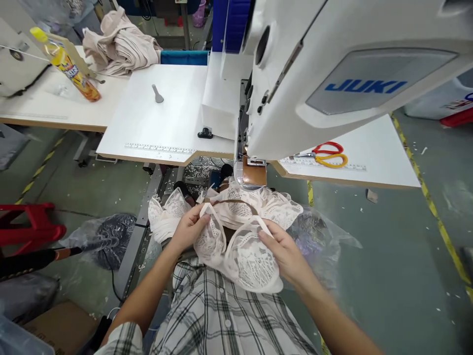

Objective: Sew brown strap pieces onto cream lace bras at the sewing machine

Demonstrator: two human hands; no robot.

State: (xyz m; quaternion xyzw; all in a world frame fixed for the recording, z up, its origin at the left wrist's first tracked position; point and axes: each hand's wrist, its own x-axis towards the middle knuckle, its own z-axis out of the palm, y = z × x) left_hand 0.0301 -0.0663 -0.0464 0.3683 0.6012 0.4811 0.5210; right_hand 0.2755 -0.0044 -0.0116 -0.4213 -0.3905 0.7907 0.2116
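Observation:
A white lace bra (pixel 254 259) is stretched between my two hands, in front of my checked shirt. My left hand (pixel 190 227) pinches the top of one cup at its pointed edge. With the thumb on its face, my right hand (pixel 284 244) grips the top of the other cup. Behind it, more white lace pieces (pixel 275 207) lie in a pile over my lap, with another bunch (pixel 168 212) to the left. Just beyond stands the JUKI sewing machine (pixel 295 113), its narrow bed end (pixel 254 175) above the pile.
Red and yellow scissors (pixel 330 155) lie on the right table part. The left part (pixel 173 103) bears a grey pin-like piece (pixel 157 94) and a black clip (pixel 205 133). Beige fabric (pixel 121 47) and a drink bottle (pixel 70 69) are farther left. A red stool (pixel 29 227) stands on the floor.

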